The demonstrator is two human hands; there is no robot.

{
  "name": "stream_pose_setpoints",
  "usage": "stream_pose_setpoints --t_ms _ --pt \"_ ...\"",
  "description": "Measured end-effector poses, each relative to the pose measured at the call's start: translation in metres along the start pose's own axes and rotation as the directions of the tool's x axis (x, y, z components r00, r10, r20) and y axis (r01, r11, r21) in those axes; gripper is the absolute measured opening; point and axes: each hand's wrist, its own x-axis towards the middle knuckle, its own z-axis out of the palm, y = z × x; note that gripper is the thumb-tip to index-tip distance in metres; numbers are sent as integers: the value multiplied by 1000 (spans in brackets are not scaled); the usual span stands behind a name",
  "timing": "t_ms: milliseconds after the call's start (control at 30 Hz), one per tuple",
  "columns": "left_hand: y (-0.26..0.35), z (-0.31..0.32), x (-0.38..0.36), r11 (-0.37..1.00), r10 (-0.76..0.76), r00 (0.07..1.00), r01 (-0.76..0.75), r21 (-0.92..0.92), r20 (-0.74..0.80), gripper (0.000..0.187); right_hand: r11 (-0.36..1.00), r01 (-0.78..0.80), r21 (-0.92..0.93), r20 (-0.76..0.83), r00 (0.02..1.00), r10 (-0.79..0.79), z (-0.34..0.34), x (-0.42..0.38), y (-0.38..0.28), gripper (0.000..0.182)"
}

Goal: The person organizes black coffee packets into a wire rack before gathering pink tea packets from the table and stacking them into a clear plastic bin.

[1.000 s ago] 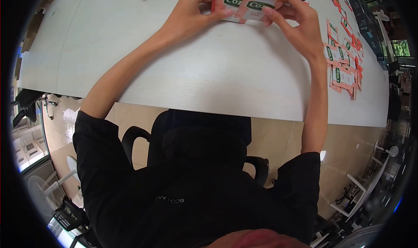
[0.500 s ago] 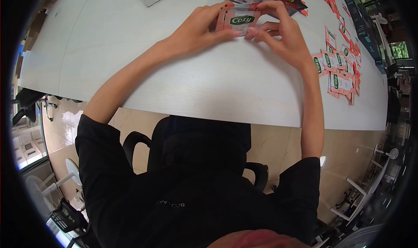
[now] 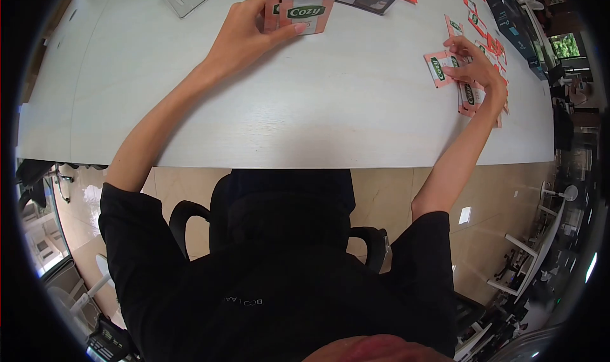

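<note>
My L hand: fingers pinching ≥2 Cozy sachets, well L of sachet pile (overlapped, exact ct unclear). My R hand: fingers parted, over pile.

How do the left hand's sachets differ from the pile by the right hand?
The held sachets are gripped together in the left hand; the pile lies spread on the table. The held sachets' front logo reads nearly level; the pile's clearest logos are turned sideways. Both have pink-and-white wrappers.
</note>
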Motion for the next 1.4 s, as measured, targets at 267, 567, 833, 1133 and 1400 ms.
stream_pose_setpoints --t_ms 267,567,833,1133,1400 --pt "-8 4 1 999 50 998 -50 -11 -23 52 935 322 -146 220 932 -287 31 13 -38 34" --pt "-2 4 0 997 58 998 -59 -43 -38 51 778 604 175 149 765 -627 94 3 -98 26" --pt "4 -1 2 987 -47 989 68 -148 141 48 461 713 529 -318 670 -671 165 21 -115 27" --pt "0 3 0 987 87 986 -66 -144 141 54 642 741 198 -364 663 -654 167 0 -127 31" --pt "2 9 -1 975 90 983 -55 -215 157 60 539 677 501 -409 734 -542 181 -4 -130 30"
